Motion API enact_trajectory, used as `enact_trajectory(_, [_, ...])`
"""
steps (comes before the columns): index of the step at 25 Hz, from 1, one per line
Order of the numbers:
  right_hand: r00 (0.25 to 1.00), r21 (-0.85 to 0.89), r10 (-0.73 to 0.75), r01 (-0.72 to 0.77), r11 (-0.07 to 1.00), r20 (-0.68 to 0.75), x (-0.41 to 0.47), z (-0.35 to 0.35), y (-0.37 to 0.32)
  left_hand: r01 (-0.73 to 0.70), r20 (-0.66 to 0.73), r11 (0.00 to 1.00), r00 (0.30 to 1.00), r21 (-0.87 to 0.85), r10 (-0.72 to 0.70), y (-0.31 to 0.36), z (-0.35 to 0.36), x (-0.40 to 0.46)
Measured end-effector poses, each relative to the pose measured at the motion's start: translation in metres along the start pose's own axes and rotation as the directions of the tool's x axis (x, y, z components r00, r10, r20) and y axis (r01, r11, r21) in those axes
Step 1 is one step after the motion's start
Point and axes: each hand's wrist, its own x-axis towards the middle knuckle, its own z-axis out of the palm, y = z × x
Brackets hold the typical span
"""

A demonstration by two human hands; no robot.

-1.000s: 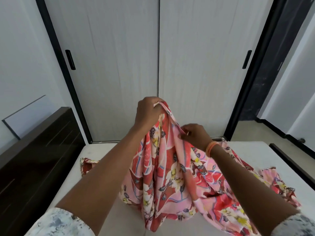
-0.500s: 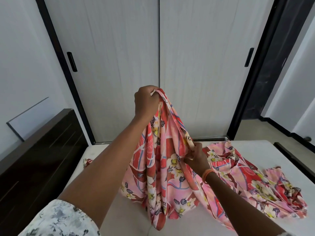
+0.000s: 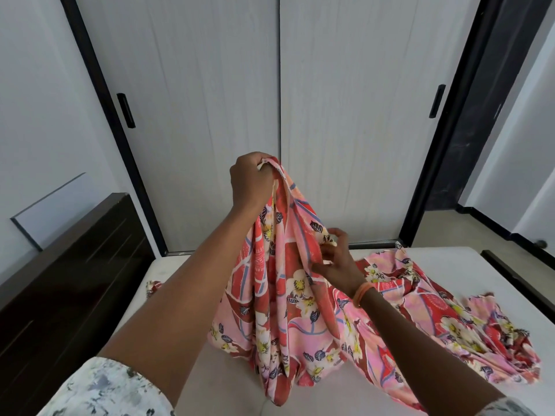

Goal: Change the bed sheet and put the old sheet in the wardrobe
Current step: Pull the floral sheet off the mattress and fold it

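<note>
A pink and red floral sheet (image 3: pixel 300 295) hangs bunched from my left hand (image 3: pixel 250 178), which grips its top edge high above the bare white mattress (image 3: pixel 468 265). Lower down, my right hand (image 3: pixel 335 259) pinches a fold along the sheet's edge between thumb and fingers, the other fingers spread. The rest of the sheet trails to the right over the mattress. Straight ahead stands the wardrobe (image 3: pixel 210 115), its two pale sliding doors closed.
A dark wooden headboard (image 3: pixel 69 283) runs along the left of the bed. Black door handles sit at the wardrobe's left (image 3: pixel 126 111) and right (image 3: pixel 437 100). A doorway and floor lie to the far right, past a dark bed frame edge (image 3: pixel 516 283).
My left hand lifted the sheet's edge higher. My right hand slid down along the edge, then loosened its fingers on a lower fold.
</note>
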Motion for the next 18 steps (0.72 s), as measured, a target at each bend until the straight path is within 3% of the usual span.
enact_trajectory(4, [0.998,-0.091,-0.049,0.045,0.995,-0.045,-0.008,0.018,-0.006,0.010,-0.054,1.000,0.998,-0.014,-0.010,0.004,-0.005,0.003])
enact_trajectory(10, [0.965,-0.205,0.001,-0.057,0.977,-0.263,-0.042,0.045,0.025,0.044,-0.130,0.999,0.990,-0.008,-0.045,0.001,-0.017,0.010])
enact_trajectory(14, [0.963,-0.361,-0.002,-0.100,0.927,-0.270,-0.040,0.045,0.048,0.035,-0.124,0.999,0.992,0.007,-0.034,0.001,-0.019,0.011])
enact_trajectory(18, [0.926,-0.056,0.197,-0.227,0.972,-0.323,-0.019,0.027,0.010,0.238,-0.045,0.969,0.971,0.073,-0.235,-0.033,-0.014,0.020])
